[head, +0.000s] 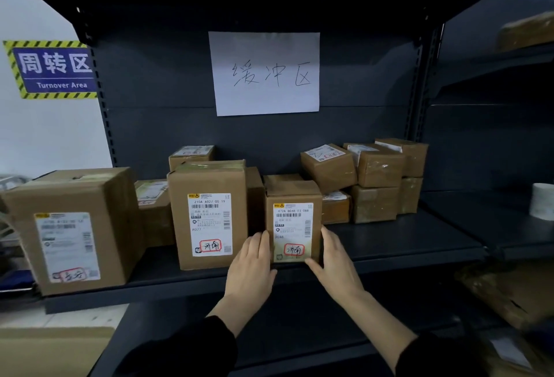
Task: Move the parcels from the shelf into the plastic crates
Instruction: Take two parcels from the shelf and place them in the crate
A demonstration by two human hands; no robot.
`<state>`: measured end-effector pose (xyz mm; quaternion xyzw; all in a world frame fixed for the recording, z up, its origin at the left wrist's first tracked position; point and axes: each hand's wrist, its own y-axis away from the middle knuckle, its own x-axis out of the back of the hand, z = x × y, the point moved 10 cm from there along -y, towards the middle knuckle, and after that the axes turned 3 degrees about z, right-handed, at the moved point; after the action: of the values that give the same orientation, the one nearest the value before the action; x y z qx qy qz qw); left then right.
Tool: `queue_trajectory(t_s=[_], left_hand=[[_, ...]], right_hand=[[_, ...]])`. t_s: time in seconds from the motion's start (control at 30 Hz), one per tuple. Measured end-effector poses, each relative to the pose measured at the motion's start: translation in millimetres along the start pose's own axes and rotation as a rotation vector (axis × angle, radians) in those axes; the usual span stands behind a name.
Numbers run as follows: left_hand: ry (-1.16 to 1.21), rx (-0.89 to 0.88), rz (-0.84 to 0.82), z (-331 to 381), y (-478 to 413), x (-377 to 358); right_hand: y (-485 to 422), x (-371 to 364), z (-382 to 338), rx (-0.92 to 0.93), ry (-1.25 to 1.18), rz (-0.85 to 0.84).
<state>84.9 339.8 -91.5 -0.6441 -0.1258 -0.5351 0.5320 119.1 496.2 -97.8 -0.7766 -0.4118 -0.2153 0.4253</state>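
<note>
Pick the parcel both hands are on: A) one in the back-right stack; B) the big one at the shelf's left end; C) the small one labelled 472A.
C: the left hand and right hand lie against the sides of the small parcel at the front of the shelf.

Dim, soft focus, fisheye-warped edges

Both hands flanked a parcel (292,214) at the front edge of the shelf (389,244). The left hand (251,268) lay flat against its nine o'clock side and the right hand (335,262) against its three o'clock side, thumb at the lower front corner. A taller box (208,214) stood just beside at nine o'clock, with a big box (75,226) further that way. Stacked boxes (374,179) sat at two o'clock, and a paper sign (265,74) hung at twelve.
</note>
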Motion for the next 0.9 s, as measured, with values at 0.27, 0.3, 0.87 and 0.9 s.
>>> queue_trajectory(t_s=[0.27,0.3,0.87,0.9], left_hand=[[-0.216,-0.100,-0.033,-22.3,28.9,16.3],[-0.233,-0.110,-0.037,-27.3,33.5,21.8],[-0.219,0.227,0.073,-153.7,32.1,63.5],[-0.181,0.273,0.054,-161.6,29.4,59.8]], right_hand=[[-7.1,-4.1,4.6,0.052,0.082,-0.025],[-8.5,-5.8,5.7,0.057,0.088,-0.035],[-31.7,-45.7,1.1,0.045,-0.066,-0.192],[-33.2,-46.3,0.8,0.039,-0.087,-0.192]])
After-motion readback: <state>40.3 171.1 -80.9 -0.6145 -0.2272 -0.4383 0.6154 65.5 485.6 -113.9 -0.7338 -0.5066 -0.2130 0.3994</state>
